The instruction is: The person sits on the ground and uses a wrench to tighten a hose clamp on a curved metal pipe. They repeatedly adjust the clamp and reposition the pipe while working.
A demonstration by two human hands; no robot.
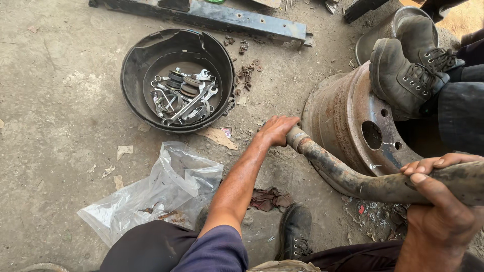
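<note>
A long bent rusty metal pipe [353, 181] runs from the centre to the right edge, low over the concrete floor. My left hand [275, 130] is wrapped around its far end, close to the ground beside a rusty steel wheel rim [343, 121]. My right hand [438, 201] grips the near part of the pipe at the right edge. The pipe passes just in front of the rim.
Another person's two dirty boots [408, 65] rest on the rim. A cracked black plastic basin [136, 75] holds several wrenches [186, 98] and rings. A crumpled clear plastic bag [161, 191], loose nuts [247, 70], a dark steel beam [227, 17] and my own black boot [295, 229] lie around.
</note>
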